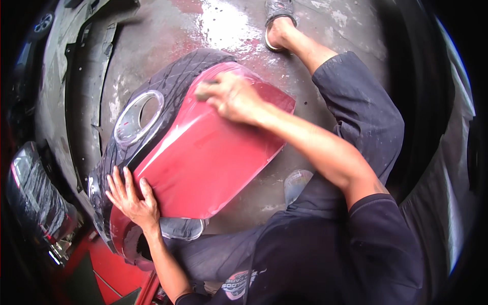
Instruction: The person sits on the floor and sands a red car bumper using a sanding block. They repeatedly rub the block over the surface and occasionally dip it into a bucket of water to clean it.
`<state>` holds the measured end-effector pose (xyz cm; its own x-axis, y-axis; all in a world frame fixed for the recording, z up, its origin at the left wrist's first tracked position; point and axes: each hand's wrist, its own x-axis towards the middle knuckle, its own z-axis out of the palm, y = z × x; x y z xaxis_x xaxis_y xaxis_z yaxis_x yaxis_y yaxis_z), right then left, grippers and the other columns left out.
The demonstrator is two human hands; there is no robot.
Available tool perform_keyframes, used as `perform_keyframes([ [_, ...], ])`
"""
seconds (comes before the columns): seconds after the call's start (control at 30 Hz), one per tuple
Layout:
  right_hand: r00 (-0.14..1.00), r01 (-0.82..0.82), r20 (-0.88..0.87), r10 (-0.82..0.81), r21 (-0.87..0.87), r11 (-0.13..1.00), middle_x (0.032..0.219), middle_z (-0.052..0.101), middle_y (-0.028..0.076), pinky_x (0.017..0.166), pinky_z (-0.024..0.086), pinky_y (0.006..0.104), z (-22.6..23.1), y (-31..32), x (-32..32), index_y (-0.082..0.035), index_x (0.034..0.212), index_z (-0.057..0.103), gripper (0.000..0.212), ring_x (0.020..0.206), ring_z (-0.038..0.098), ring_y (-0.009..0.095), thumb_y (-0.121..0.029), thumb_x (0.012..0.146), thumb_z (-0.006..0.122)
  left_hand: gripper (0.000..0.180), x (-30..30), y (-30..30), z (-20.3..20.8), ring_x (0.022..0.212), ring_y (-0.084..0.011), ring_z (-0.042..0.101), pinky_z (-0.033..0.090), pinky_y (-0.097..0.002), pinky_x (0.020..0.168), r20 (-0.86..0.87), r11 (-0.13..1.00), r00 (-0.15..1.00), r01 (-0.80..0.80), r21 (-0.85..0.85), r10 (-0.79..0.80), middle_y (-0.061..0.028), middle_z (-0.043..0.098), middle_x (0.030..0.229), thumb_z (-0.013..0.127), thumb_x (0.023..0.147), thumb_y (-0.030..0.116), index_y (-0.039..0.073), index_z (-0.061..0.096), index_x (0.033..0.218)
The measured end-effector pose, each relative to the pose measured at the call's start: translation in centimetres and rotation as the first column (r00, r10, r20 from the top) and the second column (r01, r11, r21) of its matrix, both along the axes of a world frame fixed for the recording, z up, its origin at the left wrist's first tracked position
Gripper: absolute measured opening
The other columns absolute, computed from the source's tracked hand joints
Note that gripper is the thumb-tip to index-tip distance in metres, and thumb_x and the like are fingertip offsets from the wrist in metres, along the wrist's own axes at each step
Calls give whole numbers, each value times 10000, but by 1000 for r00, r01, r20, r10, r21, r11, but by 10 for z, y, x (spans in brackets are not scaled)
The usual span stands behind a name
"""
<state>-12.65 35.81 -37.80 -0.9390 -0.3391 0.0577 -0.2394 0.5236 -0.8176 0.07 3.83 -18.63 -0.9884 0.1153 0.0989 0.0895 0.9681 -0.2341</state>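
Observation:
A wet, glossy red car bumper (208, 162) lies across my lap area, with a black mesh grille section (175, 84) along its left side. Set into that section is a round, pale-rimmed opening (120, 133). My right hand (234, 99) is closed around a small dark sanding pad (204, 90), held against the upper part of the red surface; the hand is slightly blurred and covers part of the pad. At the lower left edge of the bumper, my left hand (134, 201) lies with fingers spread, touching the red panel and the black trim.
Wet grey concrete floor (147, 35) surrounds the bumper. Long dark trim strips (76, 101) lie on the left. A plastic-wrapped part (38, 188) stands at far left, above a red surface (114, 267). My sandaled foot (279, 25) is stretched out ahead; grey sheeting (447, 188) hangs at right.

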Motion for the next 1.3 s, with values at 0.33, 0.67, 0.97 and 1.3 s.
perform_keyframes([
  [0.33,982,54,174,-69,89,995,1162,782,118,1021,557,460,-35,34,-43,-178,1281,758,344,1077,722,330,-189,957,641,497,-3,3,-1,1553,-352,387,177,-602,1276,9,1000,1000,12,-8,-11,-107,507,1628,631,1033,273,133,611,1510],
  [0.67,862,242,468,-195,-43,969,1273,739,210,1022,525,415,-112,69,-59,-151,1383,709,424,1203,706,344,-295,984,695,496,-7,4,-1,1552,-366,388,180,-610,1274,16,1000,1000,20,1,-20,-116,508,1626,641,1020,266,133,623,1498],
  [0.97,799,364,532,-280,-58,929,1210,769,183,1007,547,405,-161,89,-48,-133,1302,759,421,1127,750,295,-410,988,707,515,-10,7,0,1546,-395,389,178,-630,1268,19,999,999,29,23,-30,-139,513,1617,665,1001,280,121,623,1489],
  [1.3,739,351,595,-317,62,934,1251,756,188,1039,549,407,-139,87,-40,-120,1352,732,392,1191,727,323,-310,1017,661,518,-14,2,5,1550,-389,385,170,-633,1268,12,999,999,38,19,-38,-130,503,1628,663,993,274,122,628,1487],
])
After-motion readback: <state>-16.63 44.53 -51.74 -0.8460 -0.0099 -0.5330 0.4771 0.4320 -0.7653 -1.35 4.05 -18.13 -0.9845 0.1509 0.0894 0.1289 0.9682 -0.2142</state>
